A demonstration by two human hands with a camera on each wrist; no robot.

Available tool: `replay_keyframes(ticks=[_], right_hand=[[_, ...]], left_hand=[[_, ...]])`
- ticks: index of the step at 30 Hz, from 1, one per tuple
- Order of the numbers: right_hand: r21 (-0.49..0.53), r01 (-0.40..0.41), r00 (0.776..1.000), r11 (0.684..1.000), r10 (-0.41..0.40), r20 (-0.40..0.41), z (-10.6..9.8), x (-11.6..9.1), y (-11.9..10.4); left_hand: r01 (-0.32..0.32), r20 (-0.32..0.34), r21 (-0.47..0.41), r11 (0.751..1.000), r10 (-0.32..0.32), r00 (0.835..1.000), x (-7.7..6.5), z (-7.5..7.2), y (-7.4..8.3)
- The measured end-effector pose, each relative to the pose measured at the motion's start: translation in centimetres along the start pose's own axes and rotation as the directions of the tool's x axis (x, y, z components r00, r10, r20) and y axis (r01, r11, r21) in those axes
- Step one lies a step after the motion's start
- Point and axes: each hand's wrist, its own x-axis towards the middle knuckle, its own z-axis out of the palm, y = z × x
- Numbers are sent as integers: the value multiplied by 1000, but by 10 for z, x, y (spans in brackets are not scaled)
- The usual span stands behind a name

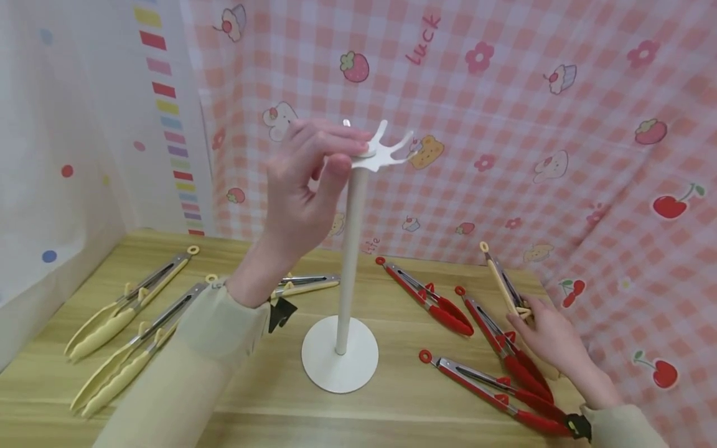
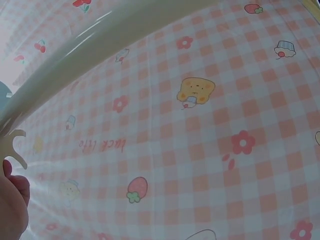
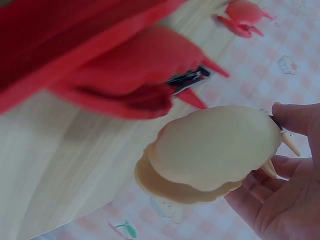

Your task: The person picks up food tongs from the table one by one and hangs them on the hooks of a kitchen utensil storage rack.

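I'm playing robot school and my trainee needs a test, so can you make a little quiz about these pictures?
1. How many red tongs lie on the table?
2. True or false: the right hand holds red tongs.
3. Where does the left hand touch the stand? a) base b) top c) middle of the pole

Key: 1. Three. 2. False, it holds yellow tongs. 3. b.
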Motion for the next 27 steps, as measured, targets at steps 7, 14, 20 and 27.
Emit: replay_keyframes(ticks=[7,14,20,27], right_hand=[[10,56,995,998,-55,-80,-3,-3,-21],[8,96,985,995,-94,-146,-6,-2,-43],[68,136,975,988,-122,-184,-6,-1,-65],[107,161,967,981,-136,-214,2,2,-85]], left_hand=[[7,-14,-8,1000,-7,1000,-1,1,-2],[18,-17,-8,1000,-18,1000,-1,2,-2],[21,-18,-11,1000,-21,1000,-1,3,-2],[26,-26,-19,999,-26,999,-1,4,-2]])
